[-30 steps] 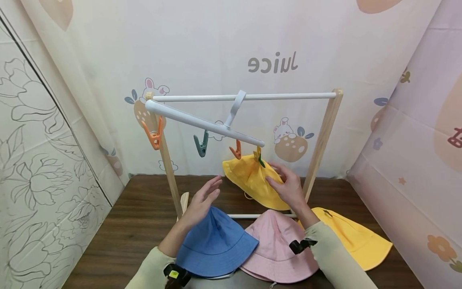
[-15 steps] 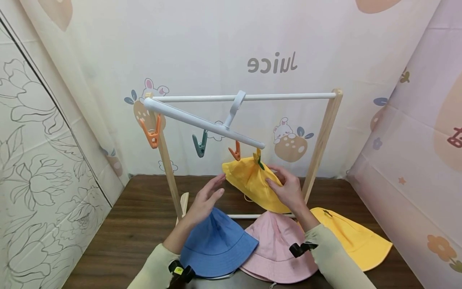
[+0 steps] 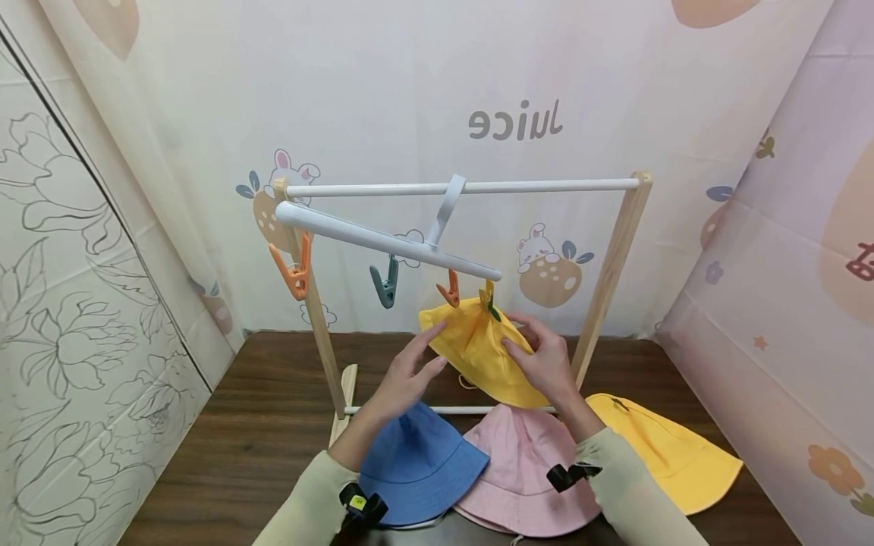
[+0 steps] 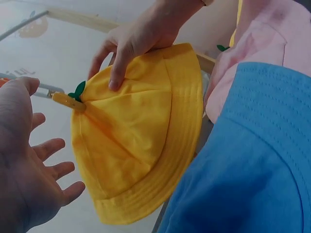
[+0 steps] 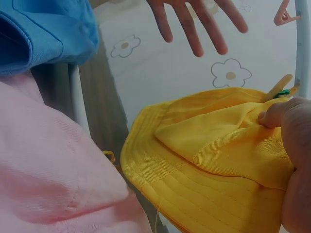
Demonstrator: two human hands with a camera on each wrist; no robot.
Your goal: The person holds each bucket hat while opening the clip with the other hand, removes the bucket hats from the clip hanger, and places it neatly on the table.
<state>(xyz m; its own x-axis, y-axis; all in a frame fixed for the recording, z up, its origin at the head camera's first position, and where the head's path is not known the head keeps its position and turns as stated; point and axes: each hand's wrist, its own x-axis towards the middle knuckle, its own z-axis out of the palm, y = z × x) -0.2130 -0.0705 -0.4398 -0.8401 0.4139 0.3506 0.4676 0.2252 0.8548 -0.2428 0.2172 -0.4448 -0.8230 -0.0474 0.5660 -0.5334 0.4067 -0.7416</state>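
Observation:
A yellow bucket hat (image 3: 488, 356) with a small green leaf on top hangs tilted from the low right end of a white hanger (image 3: 389, 241). A yellow clothespin (image 4: 68, 101) grips its crown tip. My right hand (image 3: 548, 362) holds the right side of the crown, the thumb (image 4: 119, 73) on the near face and the fingers partly hidden behind. My left hand (image 3: 408, 377) is at the hat's left in the head view, fingers extended. In the left wrist view its spread fingers (image 4: 51, 148) stand apart from the cloth.
Two orange clothespins (image 3: 297, 274) and a green clothespin (image 3: 385, 284) hang from the hanger, hooked on a wood-framed rack's white rail (image 3: 546, 186). Blue (image 3: 426, 462) and pink (image 3: 526, 478) hats lie in front on the brown table (image 3: 225, 425). Another yellow hat (image 3: 669, 455) lies right.
My left hand has moved right and up toward the hat's left side. The hanger's left end rose slightly, then sank. My right hand stays on the hat, which has dipped slightly.

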